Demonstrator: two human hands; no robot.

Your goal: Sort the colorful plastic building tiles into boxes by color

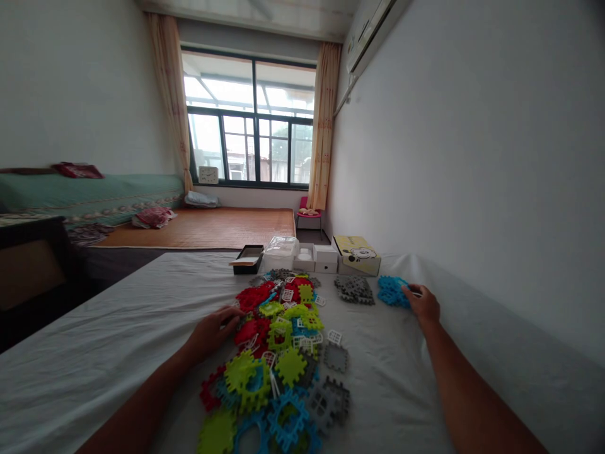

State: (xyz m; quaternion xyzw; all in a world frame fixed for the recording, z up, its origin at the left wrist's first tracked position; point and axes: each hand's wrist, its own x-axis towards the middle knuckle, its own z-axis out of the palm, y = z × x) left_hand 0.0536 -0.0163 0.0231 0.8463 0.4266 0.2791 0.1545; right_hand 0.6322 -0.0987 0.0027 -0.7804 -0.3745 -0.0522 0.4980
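A long heap of interlocking plastic building pieces in red, lime green, blue and grey lies down the middle of the cloth-covered table. My left hand (218,329) is at the heap's left edge, beside the red pieces (254,330), fingers stretched out and nothing visible in them. On the far right my right hand (424,304) has its thumb and fingers closed at the edge of a small pile of blue pieces (392,291). Left of that pile sits a separate pile of grey pieces (354,289). Lime green pieces (290,367) and small white window-like pieces (334,337) lie across the heap.
Along the table's far edge stand a black open box (248,259), a clear plastic container (280,252), white boxes (326,258) and a yellow printed box (356,255). Beyond is a bed with a brown mat (231,227). A wall (496,189) rises on the right.
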